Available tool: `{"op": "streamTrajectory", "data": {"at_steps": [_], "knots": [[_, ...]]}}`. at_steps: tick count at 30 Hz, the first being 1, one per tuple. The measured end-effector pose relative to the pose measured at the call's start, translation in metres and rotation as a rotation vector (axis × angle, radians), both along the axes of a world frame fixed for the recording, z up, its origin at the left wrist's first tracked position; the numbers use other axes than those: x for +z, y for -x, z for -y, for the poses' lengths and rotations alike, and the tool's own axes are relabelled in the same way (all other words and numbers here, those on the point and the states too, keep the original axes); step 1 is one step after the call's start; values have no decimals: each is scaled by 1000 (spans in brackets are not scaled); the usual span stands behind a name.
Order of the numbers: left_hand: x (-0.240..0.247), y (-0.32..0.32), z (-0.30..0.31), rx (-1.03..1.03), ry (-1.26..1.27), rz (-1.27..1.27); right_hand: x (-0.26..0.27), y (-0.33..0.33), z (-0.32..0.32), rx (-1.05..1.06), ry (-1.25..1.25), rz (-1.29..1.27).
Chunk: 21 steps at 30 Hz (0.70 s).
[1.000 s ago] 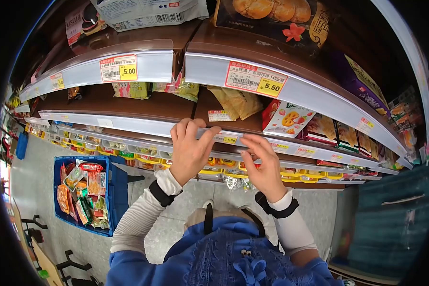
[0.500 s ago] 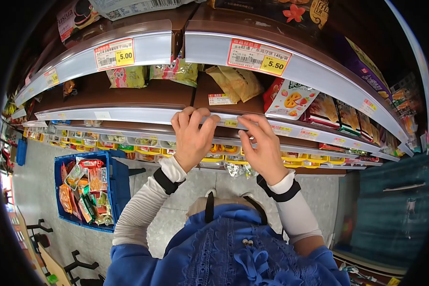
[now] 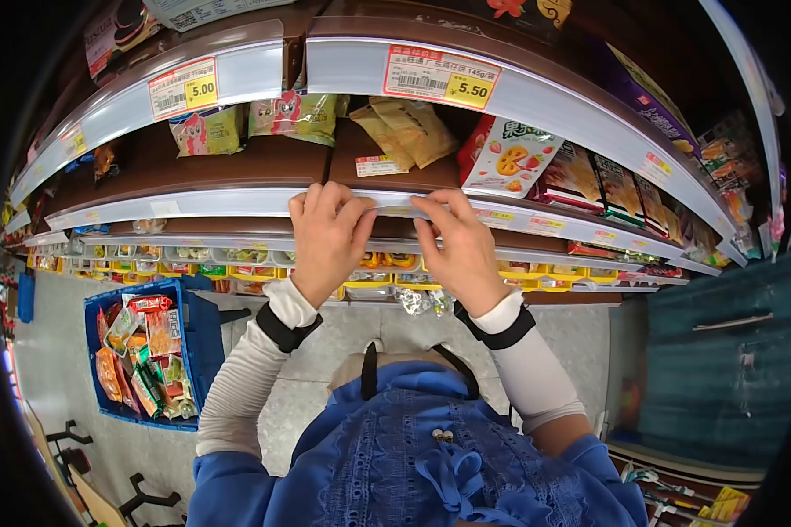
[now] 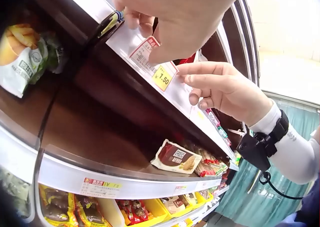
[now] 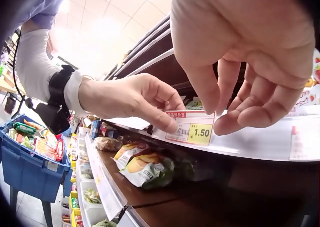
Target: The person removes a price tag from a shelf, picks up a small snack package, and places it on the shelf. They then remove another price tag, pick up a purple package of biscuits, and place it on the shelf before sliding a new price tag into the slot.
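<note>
Both hands are up at the brown shelf (image 3: 228, 171), over the middle of its pale front edge, where the price tag (image 5: 192, 128) marked 1.50 sits. The left hand (image 3: 328, 241) pinches the tag near its left end, thumb across the front. The right hand (image 3: 460, 250) has its fingers at the tag's right corner; whether they grip it, I cannot tell. Just behind that edge lie tan packets (image 3: 409, 132), with a strawberry-printed box (image 3: 511, 158) to their right. Below run yellow trays (image 3: 369, 284). Toward the shelf's left end, a blue bin (image 3: 206, 338) full of packets stands over the grey floor (image 3: 53, 342); past the right end hangs a teal curtain (image 3: 721, 351).
</note>
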State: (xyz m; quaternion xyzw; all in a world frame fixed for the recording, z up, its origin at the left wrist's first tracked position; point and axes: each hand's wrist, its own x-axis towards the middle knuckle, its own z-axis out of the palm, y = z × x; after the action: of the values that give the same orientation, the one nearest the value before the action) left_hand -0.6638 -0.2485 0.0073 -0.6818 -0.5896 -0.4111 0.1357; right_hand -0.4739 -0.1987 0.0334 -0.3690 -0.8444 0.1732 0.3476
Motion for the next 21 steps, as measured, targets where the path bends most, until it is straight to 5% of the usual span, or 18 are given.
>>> {"op": "streamTrajectory", "data": {"at_steps": [12,18,21], "knots": [[16,1,-2,7,47,54,1,12,-8,-58,-29,15],[39,-1,-4,-18,-58,33,8,11,-6,-62,2,-205],[51,-5,-6,-172,84,188,18,-4,-3,-43,153,-306]]}}
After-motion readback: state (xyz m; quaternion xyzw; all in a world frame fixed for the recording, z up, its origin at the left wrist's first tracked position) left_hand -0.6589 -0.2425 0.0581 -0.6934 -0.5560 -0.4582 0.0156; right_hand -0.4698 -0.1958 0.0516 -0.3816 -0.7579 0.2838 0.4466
